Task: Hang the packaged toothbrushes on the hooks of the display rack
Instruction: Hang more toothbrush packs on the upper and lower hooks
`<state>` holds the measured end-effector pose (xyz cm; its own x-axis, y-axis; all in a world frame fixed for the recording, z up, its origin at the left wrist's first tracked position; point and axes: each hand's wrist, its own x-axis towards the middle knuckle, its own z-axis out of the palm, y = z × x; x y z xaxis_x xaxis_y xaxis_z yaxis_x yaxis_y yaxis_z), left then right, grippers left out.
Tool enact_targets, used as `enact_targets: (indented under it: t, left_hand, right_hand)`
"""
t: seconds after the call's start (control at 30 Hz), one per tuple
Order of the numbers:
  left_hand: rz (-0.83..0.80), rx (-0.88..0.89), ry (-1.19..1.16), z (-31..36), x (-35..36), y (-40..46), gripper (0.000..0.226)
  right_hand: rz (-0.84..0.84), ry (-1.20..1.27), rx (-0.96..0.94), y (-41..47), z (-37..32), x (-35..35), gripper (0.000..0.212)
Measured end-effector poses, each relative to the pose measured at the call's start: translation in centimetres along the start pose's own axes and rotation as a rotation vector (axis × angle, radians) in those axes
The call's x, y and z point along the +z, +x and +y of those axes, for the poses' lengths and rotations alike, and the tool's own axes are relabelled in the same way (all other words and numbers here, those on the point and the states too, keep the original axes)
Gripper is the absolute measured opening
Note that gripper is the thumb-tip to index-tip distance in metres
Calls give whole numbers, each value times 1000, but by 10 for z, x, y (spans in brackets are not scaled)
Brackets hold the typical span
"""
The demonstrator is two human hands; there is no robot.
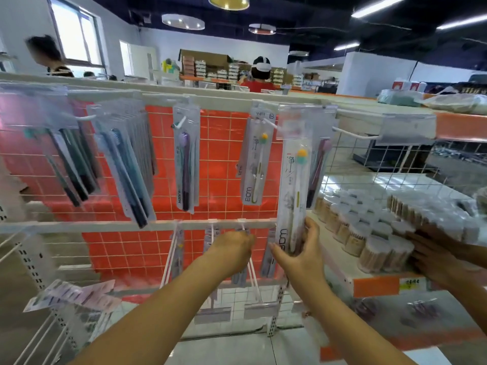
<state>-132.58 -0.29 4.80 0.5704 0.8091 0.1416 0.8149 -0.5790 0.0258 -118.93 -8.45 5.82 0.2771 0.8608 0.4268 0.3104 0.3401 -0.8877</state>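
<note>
My right hand (pixel 300 248) grips the bottom of a long clear toothbrush pack (pixel 295 180) with a yellow and teal brush head, held upright in front of the rack, its top near a white hook (pixel 274 125). A matching pack (pixel 254 159) hangs on that hook behind it. My left hand (pixel 232 248) is curled around something at the lower row of hooks (pixel 250 270); what it holds is hidden. More toothbrush packs hang at the left (pixel 126 159) and centre (pixel 185 159) of the wire display rack (pixel 163 225).
Another person's hand (pixel 432 256) reaches in from the right onto jars of cotton swabs (pixel 369 233) on the neighbouring shelf. An empty hook (pixel 353 134) juts out to the right. Loose packs (pixel 71 296) lie low left. People stand behind the rack.
</note>
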Motion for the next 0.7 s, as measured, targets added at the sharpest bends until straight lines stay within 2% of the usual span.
enact_targets:
  t: [0.13, 0.3, 0.43, 0.7]
  left_hand:
    - [47, 24, -31, -10, 2, 2, 36]
    - [79, 44, -26, -19, 3, -2, 40]
    - [82, 31, -8, -25, 6, -8, 38]
    - [34, -59, -5, -42, 13, -19, 33]
  right_hand:
    - [-10, 15, 13, 7, 7, 8, 73]
    - [11, -5, -3, 10, 12, 18, 71]
    - [21, 20, 17, 15, 18, 27, 79]
    - [47, 37, -32, 18, 21, 37, 63]
